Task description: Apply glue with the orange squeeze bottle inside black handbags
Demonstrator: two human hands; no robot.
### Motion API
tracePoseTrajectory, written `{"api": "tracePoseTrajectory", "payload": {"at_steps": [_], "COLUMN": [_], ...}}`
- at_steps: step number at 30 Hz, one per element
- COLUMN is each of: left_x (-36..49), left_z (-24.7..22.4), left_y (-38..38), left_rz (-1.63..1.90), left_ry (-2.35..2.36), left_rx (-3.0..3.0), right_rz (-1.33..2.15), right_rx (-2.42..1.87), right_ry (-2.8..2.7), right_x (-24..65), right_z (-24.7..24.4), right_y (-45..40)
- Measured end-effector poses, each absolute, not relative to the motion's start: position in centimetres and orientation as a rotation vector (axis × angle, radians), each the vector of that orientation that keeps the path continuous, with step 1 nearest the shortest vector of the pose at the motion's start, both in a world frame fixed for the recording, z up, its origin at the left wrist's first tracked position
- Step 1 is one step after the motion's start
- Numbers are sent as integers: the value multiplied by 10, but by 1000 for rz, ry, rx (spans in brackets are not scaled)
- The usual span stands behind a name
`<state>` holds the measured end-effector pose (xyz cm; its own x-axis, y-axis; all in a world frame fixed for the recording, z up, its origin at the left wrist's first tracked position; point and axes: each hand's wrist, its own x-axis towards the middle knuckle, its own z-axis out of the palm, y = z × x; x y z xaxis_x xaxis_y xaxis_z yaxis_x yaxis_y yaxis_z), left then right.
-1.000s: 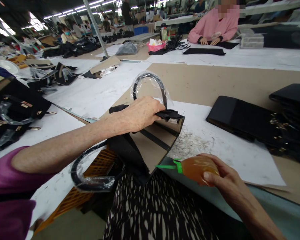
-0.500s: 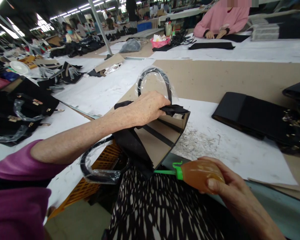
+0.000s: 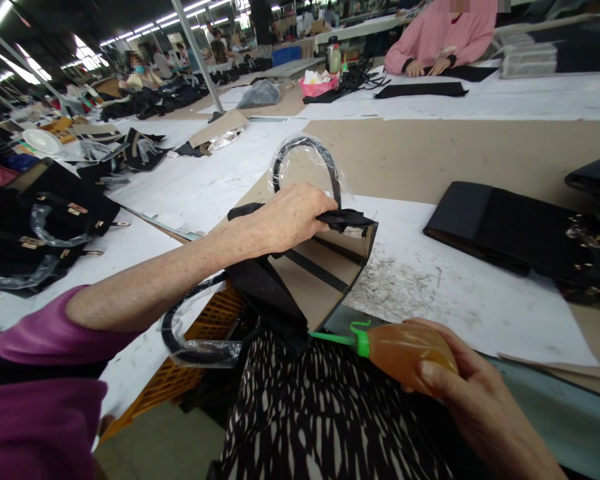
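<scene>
My left hand (image 3: 300, 212) is closed on the black fabric at the upper edge of a handbag (image 3: 313, 283) whose beige, black-striped inside shows. One bag handle (image 3: 305, 141), wrapped in clear plastic, arches up behind this hand; another plastic-wrapped handle (image 3: 203, 352) hangs at the lower left. In my right hand (image 3: 460, 373) lies a squeeze bottle (image 3: 410, 352) of amber-brown liquid, tilted on its side. Its thin green nozzle (image 3: 333, 339) points left, with the tip at the bag's lower corner. My left fingertips are partly hidden by the fabric.
Black bags (image 3: 45, 220) with plastic-wrapped handles stand at the left. A black bag piece (image 3: 500, 223) with gold fittings lies on the right. A yellow crate (image 3: 180, 380) is below the table edge. Across the table (image 3: 545, 107), a person in pink (image 3: 443, 40) handles black strips.
The bottle in my right hand has shifted slightly right and tilted a bit more, its nozzle tip staying at the bag's corner. My left hand keeps its hold on the bag.
</scene>
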<state>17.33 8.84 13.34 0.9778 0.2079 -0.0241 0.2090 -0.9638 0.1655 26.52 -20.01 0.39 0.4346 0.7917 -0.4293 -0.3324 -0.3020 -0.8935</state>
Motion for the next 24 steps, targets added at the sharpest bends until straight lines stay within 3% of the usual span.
{"api": "tracePoseTrajectory", "payload": {"at_steps": [13, 19, 24], "left_x": [175, 175, 178], "left_z": [134, 135, 140], "left_y": [90, 94, 95], "left_rz": [-18, -21, -67], "left_ry": [333, 303, 317], "left_rx": [2924, 2929, 2951], "right_rz": [1079, 713, 206], "right_rx": [-1549, -1759, -1953], "right_ry": [-492, -688, -1060], "right_x": [261, 274, 289], "right_z": [7, 1, -5], "right_y": [-210, -197, -191]}}
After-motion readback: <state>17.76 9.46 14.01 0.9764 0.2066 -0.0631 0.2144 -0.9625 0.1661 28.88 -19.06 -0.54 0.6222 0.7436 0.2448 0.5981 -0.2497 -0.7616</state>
